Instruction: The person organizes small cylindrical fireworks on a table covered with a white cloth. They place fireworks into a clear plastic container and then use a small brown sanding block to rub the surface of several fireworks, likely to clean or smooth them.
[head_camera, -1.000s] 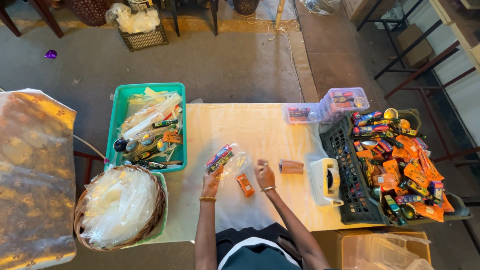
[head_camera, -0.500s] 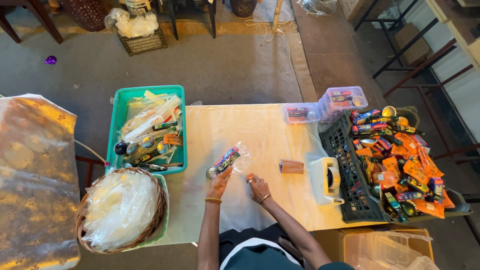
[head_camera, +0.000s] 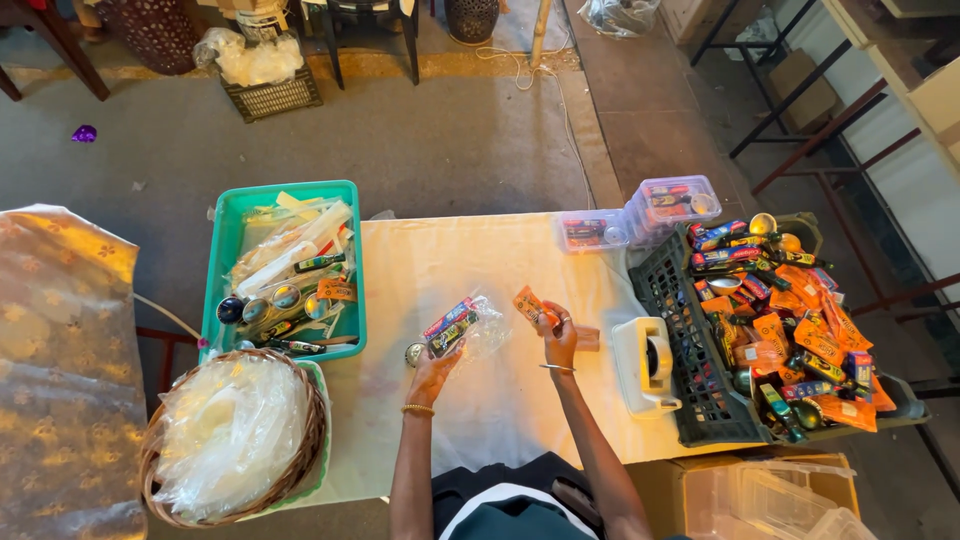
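— While the person stands at the near edge of the table (head_camera: 480, 250), what's in each hand?

— Left hand (head_camera: 432, 372) is closed under a clear plastic bag (head_camera: 462, 327) with colourful packets inside, held up a little over the middle of the table. Right hand (head_camera: 560, 335) is pinched on a small orange packet (head_camera: 529, 303), lifted just beside the bag, to its right.

— Are the bag and packet touching?

— Near, but I can't tell if they meet. Both hover above the pale cloth, closer to the near edge than the far one.

— What's around them?

— By the left hand, a small round metal thing (head_camera: 414, 353) lies on the cloth, too small to make out. Just past the right hand sits a little brown block (head_camera: 588, 338). Further right, near the table's right edge, a white tape dispenser (head_camera: 645, 365) stands against a dark crate (head_camera: 700, 400) heaped with orange and mixed packets.

— And the far side?

— Two clear plastic boxes (head_camera: 672, 203) at the far right corner, touching each other. Along the left edge there's a green tray (head_camera: 226, 240) full of long wrapped items and small tins, and at the near left corner a wicker basket (head_camera: 302, 460) piled with clear bags.

— Anything off the table?

— A shiny gold-patterned sheet (head_camera: 60, 350) to the left.
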